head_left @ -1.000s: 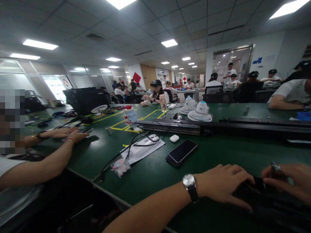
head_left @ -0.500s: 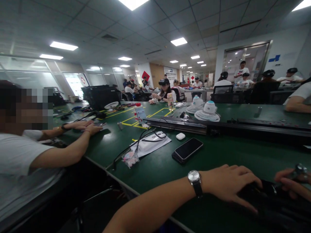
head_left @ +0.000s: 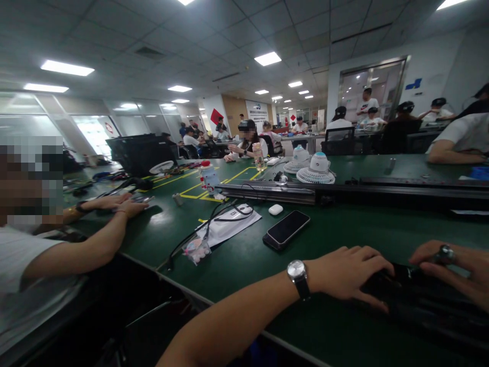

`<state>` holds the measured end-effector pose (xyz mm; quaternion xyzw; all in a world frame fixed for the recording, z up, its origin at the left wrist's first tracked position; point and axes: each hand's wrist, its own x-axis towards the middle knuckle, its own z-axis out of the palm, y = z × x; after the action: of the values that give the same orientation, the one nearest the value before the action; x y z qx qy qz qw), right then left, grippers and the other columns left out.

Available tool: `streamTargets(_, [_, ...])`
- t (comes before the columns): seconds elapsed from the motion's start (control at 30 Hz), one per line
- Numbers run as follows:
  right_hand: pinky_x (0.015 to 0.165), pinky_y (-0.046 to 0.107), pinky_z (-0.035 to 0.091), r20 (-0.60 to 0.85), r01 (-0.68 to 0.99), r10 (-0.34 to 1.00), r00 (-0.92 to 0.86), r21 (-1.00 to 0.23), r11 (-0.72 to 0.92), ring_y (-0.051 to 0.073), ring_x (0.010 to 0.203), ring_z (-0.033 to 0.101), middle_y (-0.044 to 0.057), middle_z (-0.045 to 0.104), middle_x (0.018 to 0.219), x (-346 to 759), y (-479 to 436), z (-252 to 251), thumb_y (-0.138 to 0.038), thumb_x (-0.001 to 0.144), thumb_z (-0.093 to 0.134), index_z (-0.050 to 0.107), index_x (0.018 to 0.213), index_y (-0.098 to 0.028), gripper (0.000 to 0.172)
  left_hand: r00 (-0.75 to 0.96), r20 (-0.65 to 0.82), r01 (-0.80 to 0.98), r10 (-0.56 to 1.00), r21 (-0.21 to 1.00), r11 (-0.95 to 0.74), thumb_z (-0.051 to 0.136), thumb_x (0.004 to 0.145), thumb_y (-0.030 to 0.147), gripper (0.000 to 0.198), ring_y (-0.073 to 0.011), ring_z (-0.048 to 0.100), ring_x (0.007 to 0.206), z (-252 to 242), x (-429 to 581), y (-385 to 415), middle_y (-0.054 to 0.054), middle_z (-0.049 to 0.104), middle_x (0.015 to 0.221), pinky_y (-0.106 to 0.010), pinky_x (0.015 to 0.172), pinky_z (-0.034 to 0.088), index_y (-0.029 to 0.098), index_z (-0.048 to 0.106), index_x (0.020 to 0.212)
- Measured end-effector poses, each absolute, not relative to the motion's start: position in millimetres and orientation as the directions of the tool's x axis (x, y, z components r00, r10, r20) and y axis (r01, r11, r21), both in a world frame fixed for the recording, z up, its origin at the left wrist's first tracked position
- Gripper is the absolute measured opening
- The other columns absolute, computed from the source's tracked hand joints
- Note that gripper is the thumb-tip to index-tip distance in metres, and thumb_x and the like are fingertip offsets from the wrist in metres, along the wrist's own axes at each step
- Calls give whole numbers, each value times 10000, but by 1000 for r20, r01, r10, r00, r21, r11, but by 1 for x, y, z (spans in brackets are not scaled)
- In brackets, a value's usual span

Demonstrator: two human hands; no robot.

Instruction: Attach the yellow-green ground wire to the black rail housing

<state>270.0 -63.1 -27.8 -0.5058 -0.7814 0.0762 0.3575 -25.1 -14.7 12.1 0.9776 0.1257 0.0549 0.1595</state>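
Observation:
My left hand [head_left: 346, 272], with a wristwatch [head_left: 297, 271] on its wrist, lies over the left end of a long black object [head_left: 416, 311]. Its thumb is on the near side and its fingers are on the far side. The dark object's exact kind is too dim to make out. At the right, my right hand [head_left: 458, 267] is closed round a small shiny metal piece [head_left: 446, 253], just above the black object. Most of that piece is hidden by the fingers. Beyond my left hand lies a smartphone [head_left: 287, 229] on the green table [head_left: 237, 267].
A white earbud case [head_left: 275, 209], a white pouch [head_left: 233, 224] with a black cable and a small bag of sweets [head_left: 196, 251] lie left of the phone. Dark metal rails [head_left: 267, 193] cross the table before white fans [head_left: 316, 169]. A co-worker's arm [head_left: 82, 250] reaches in from the left.
The view has turned to the right, so the table items appear further left. More of my right hand shows, and its fingers with the metal piece have shifted over the black object.

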Motion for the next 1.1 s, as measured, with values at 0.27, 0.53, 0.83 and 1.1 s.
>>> streamTargets(0.27, [772, 380, 592, 379, 781, 897, -227, -480, 400, 276, 865, 748, 14, 786, 974, 269, -66, -17, -575, 951, 545, 775, 1001, -313, 352, 958, 76, 239, 278, 328, -914, 667, 898, 512, 590, -294, 503, 1308, 16, -24, -15, -117, 467, 1434, -417, 1029, 458, 239, 415, 1356])
streamTargets(0.53, [687, 269, 503, 344, 712, 911, -228, -579, 397, 169, 742, 704, -23, 749, 822, 242, -73, 19, -354, 965, 647, 737, 918, -233, 157, 944, 71, 272, 324, 393, -879, 723, 856, 520, 530, -280, 550, 1197, 27, -21, -5, -107, 504, 1381, -416, 1014, 444, 218, 473, 1212])
streamTargets(0.83, [682, 258, 477, 412, 740, 877, -248, -503, 446, 153, 733, 684, -21, 737, 821, 229, -73, 16, -206, 930, 706, 731, 900, -216, 41, 928, 54, 321, 369, 388, -864, 745, 842, 494, 492, -282, 545, 1213, 31, -24, -6, -93, 482, 1427, -431, 1024, 445, 228, 512, 1183])
streamTargets(1.1, [725, 253, 498, 414, 728, 865, -283, -495, 474, 148, 764, 692, -16, 738, 859, 227, -72, 13, -187, 935, 691, 715, 926, -213, 37, 919, 20, 351, 394, 411, -841, 744, 845, 486, 478, -297, 532, 1235, 33, -25, -5, -81, 449, 1479, -470, 1050, 438, 245, 524, 1194])
